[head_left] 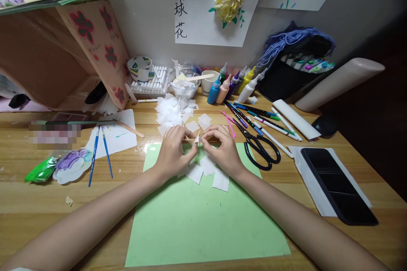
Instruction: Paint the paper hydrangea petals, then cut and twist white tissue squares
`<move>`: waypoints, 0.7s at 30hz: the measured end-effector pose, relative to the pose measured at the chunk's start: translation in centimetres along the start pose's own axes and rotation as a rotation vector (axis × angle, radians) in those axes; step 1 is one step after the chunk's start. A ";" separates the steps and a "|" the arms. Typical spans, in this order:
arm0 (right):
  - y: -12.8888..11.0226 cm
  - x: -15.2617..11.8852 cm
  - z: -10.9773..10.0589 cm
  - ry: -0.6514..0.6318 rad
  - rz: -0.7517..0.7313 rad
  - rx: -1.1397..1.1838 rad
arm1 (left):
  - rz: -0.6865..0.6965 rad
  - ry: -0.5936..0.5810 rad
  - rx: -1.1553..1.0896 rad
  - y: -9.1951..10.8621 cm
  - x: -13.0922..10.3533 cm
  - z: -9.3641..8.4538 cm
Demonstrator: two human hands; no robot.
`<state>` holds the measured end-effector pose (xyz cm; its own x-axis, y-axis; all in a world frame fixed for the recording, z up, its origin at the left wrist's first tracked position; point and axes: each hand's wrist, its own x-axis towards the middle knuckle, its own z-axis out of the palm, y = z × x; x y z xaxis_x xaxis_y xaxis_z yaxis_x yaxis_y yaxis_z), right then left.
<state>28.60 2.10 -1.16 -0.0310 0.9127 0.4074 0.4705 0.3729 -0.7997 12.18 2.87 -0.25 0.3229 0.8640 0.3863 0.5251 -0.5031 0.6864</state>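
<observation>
- A small white paper piece (197, 138) is sitting between the two hands, standing up at their fingertips, with the green sheet (203, 224) lying beneath.
- This piece is looking thin and very light, probably soft and easily creased or torn; its edges or a folded corner are offering the best hold, with a gentle fingertip pinch (a hard squeeze would likely crumple it).
- The left hand (176, 150) is pinching the piece from its side, its thumb pointing inward and its fingers curling over.
- The right hand (224, 150) is also pinching at the piece, index finger and thumb tips drawing together; the exact contact is too small to make out.
- Both forearms are slanting inward from the near corners, and the wrists are hanging over the far part of the sheet, backs of the hands facing up.
- Loose white paper squares (221, 179) are lying just below and between the hands, while a paper pile (171, 112) is resting just beyond the left hand.
- Black-handled scissors (262, 148) are lying to the right of the right hand, partly on the counter (79, 228).
</observation>
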 end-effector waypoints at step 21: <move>-1.0 -0.4 -0.4 -0.042 -0.167 -0.052 | -0.245 0.080 -0.252 -0.4 0.4 -0.1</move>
<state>28.51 1.25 -0.31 -0.1493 0.8453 0.5130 0.5010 0.5120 -0.6978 12.02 3.38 -0.29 0.1441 0.9621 0.2317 0.3656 -0.2693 0.8910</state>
